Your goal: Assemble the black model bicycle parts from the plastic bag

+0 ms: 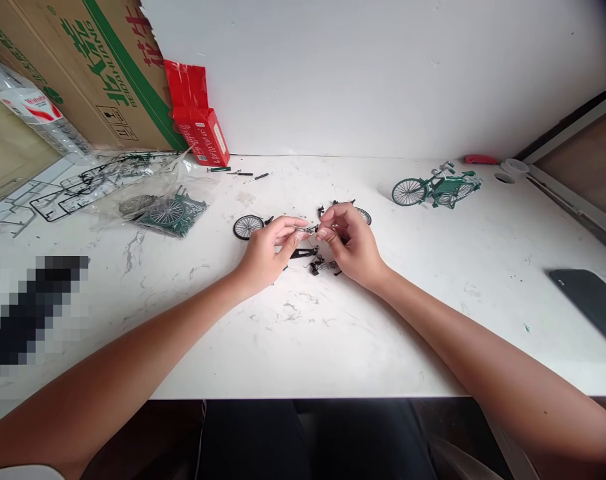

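Over the middle of the white table, my left hand point(270, 250) pinches a small silvery model bicycle part point(307, 230) between thumb and fingers. My right hand point(351, 243) is closed at the other end of that part, its thumb and index finger pressed together. The part's exact shape is mostly hidden by the fingertips. Left of my left hand lies a black spoked model wheel point(248, 227). A second wheel point(365, 215) shows partly behind my right hand. Beneath the hands are a black frame piece point(304, 253) and a small dark part with a grey rack point(327, 266).
A green model bicycle point(437, 187) stands at the back right. To the left lie plastic-bagged parts point(173, 212), black sprues point(77, 187) and small screwdrivers point(256, 178). A red box point(203, 130) leans against a carton point(97, 73). A dark phone point(590, 300) rests at right.
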Motion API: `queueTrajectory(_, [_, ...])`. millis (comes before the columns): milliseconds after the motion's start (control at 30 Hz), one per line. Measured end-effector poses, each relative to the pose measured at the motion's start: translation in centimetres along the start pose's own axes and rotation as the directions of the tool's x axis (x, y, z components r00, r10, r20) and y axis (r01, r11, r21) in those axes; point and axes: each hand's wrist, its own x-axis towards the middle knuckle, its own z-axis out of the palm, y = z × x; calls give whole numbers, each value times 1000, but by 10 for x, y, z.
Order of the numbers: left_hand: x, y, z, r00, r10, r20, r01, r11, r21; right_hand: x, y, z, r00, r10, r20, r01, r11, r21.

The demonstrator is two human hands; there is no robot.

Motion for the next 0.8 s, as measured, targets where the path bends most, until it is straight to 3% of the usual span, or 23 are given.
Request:
queueTrajectory(533, [-1,0,1,999,22,42,-24,999,37,1,4,-1,1000,-5,-29,2,996,-87])
queueTrajectory(800, [-1,3,-3,995,-38,95,43,997,-58,1,4,-1,999,8,-36,-12,993,-118])
